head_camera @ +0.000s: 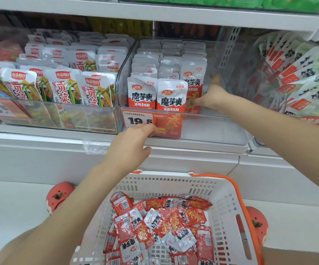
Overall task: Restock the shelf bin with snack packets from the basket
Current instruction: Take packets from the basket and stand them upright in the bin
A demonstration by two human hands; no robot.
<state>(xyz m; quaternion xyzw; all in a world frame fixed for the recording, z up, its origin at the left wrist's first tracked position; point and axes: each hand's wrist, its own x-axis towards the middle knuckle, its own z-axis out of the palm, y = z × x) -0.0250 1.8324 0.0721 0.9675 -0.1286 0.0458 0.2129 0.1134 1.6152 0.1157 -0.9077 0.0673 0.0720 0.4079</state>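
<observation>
while the right hand (213, 101) reaches into the clear shelf bin (212, 129), its fingers press against the front packet (193, 88) of the right-hand row, thumb raised above; whether the fingers curl round the packet or only push it is hard to tell, since the hand is blurred. the left hand (133, 144) rests at the bin's front edge, fingertips touching the orange price tag (166, 123) clipped there, fingers loosely bent and holding nothing.

inside the bin, red-and-white snack packets (151, 92) stand upright in three rows, filling the left part; the right part of the bin shows bare plastic.

below, between the forearms, a white basket (174, 182) with an orange handle (239, 192) holds a loose heap of the same red packets (164, 222), lying flat and overlapping.

left of the bin, a neighbouring bin (63, 113) carries upright green-and-white packets (63, 87). to the right, another stack of white packets (304, 77) leans in a fan. red shoes (59, 196) show on the floor either side of the basket.
</observation>
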